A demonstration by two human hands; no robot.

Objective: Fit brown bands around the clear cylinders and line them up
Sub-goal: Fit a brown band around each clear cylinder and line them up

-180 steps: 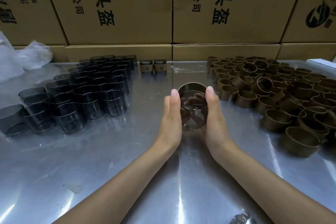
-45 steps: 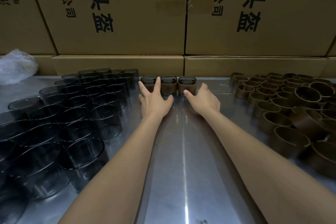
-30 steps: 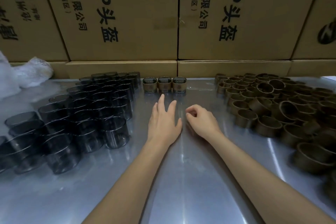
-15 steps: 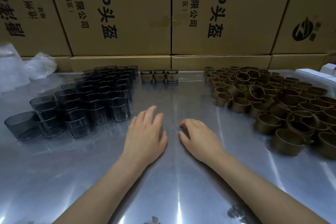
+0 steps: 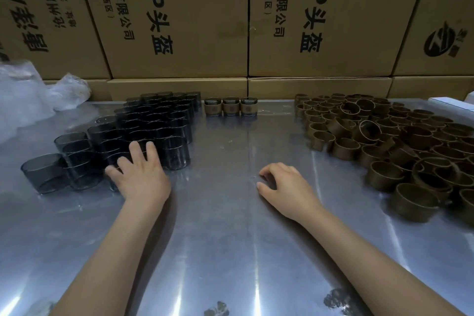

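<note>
You've got three banded cylinders [image 5: 230, 107] lined up way out past both hands, your left hand [image 5: 140, 174] is spread over the near clear cylinders [image 5: 143, 133] without gripping, right hand [image 5: 284, 186] loosely curled, empty, bands [image 5: 400, 146] piled off to its right.

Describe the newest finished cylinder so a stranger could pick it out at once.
Find the cardboard boxes behind the metal table. At their foot, between the clear cylinders and the loose brown bands, stands a row of three banded cylinders. Take the rightmost banded cylinder, the only one with open table on its right.
</note>
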